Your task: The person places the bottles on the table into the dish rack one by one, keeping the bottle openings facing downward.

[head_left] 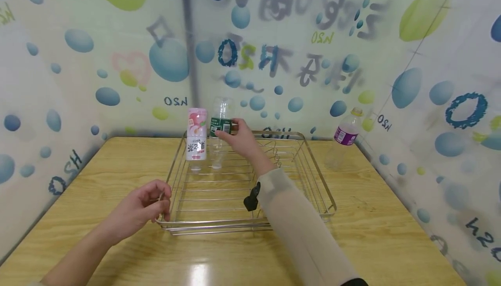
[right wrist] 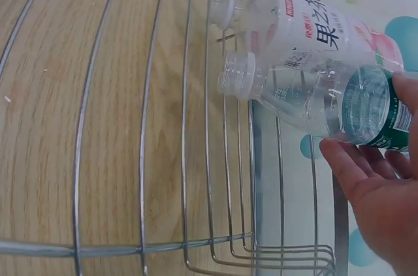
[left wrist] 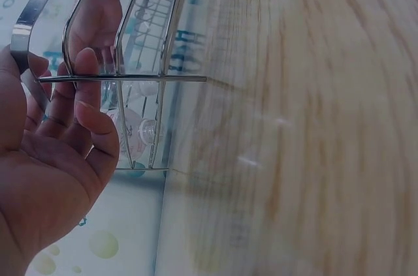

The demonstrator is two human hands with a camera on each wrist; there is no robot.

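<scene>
A metal wire dish rack [head_left: 219, 222] stands on the wooden table. My left hand [head_left: 146, 210] holds its near left corner, fingers curled around the rim in the left wrist view. Toward the rack's back left, my right hand [head_left: 244, 140] grips a clear plastic bottle [right wrist: 294, 96] with a green label, held mouth down. Just left of it, another upside-down bottle [head_left: 197, 136], with a pink and white label, leans in the rack. Both bottle necks are uncapped in the right wrist view. Whether the green-labelled bottle touches the wires, I cannot tell.
To the right of the rack, a clear bottle [head_left: 346, 136] with a purple label and yellow cap stands upright on the table [head_left: 375, 216]. Patterned curtain-like walls [head_left: 250, 73] close off the back and sides. Upright wire loops [head_left: 275, 153] rise inside the rack.
</scene>
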